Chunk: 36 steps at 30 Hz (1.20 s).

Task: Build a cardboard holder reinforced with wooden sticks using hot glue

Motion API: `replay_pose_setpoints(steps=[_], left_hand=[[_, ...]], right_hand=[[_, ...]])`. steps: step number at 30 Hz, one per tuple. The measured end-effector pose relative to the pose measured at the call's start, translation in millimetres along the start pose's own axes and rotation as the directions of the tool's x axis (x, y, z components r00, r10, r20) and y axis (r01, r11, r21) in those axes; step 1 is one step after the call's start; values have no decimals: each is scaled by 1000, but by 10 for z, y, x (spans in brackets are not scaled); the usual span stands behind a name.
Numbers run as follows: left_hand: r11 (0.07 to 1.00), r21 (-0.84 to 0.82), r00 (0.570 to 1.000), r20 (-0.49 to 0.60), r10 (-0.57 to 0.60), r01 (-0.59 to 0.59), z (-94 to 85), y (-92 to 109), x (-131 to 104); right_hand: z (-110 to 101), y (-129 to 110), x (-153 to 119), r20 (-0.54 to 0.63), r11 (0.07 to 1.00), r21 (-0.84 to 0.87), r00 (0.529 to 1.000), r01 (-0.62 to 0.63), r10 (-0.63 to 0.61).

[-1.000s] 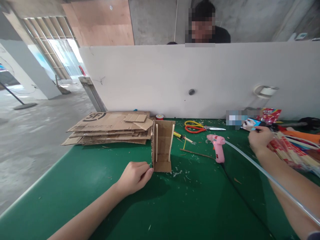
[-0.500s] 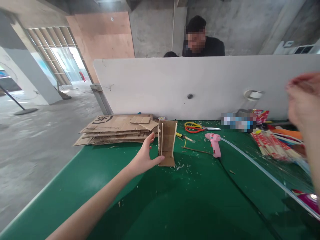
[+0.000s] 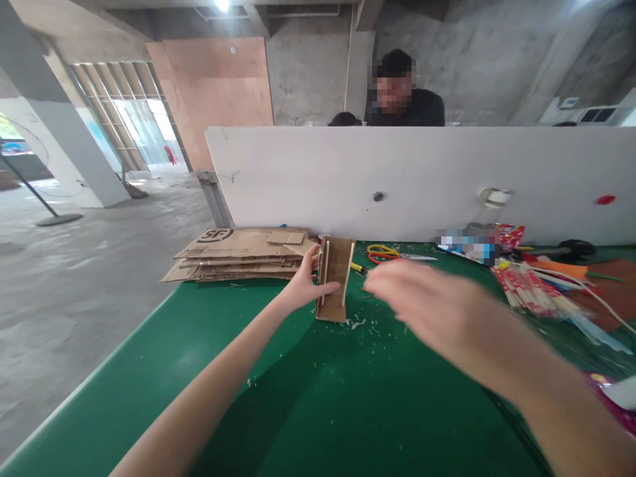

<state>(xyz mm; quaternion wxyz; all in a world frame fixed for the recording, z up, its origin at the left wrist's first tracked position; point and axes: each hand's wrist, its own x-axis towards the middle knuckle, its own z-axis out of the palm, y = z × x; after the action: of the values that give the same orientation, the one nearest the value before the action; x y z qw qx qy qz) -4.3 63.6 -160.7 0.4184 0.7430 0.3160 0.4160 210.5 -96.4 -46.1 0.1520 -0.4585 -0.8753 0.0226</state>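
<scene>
A small cardboard piece with raised sides and thin sticks along its edges stands on the green table. My left hand grips its left side, the thumb across the front and the fingers behind the edge. To the right of the cardboard piece, my right hand hangs over the table, blurred by motion; its fingers are smeared, and whether they hold anything is unclear. It hides the place where the pink glue gun lay.
Stacked flat cardboard lies at the back left. Scissors and a yellow cutter are behind the hands. Packaged sticks lie on the right. A white panel borders the back; a person is beyond it.
My right hand has swung from the far right to the middle, near the cardboard piece. My left hand has closed on that piece, which now tilts slightly. The view has shifted a little.
</scene>
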Motion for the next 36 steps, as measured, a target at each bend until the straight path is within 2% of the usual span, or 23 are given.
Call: replay_pose_setpoints(steps=[1,4,8,11,15,20,25,28,31,36], left_hand=[[1000,-4,1000,-11,-7,7,-13,12,13],[998,-32,999,18,-48,48,-91,74,39],[998,-9,989,141,-53,55,-246,208,58],[999,37,974,224,-40,32,-329,309,85],[995,97,978,204,-35,15,-358,414,167],[996,24,986,147,79,-83,-359,532,491],[994,-6,994,0,107,-107,-282,543,1131],[990,3,987,-71,142,-142,-195,384,1546],[989,-4,980,-131,147,-149,-97,131,1883],[993,-49,985,-138,102,-110,59,-214,2181]], right_hand=[[134,-103,67,16,996,-82,999,41,-40],[492,-182,205,206,972,-210,977,106,-62],[940,-78,193,341,981,-82,930,173,-136],[1262,-43,135,287,974,-31,935,226,-208],[1566,-43,116,165,979,-28,967,202,-195],[1659,-19,142,118,987,103,984,124,-136],[1654,-2,153,94,984,138,988,110,-124],[1656,14,153,93,985,133,988,107,-120],[1653,34,149,91,985,138,988,108,-122],[1678,50,135,59,989,90,990,119,-125]])
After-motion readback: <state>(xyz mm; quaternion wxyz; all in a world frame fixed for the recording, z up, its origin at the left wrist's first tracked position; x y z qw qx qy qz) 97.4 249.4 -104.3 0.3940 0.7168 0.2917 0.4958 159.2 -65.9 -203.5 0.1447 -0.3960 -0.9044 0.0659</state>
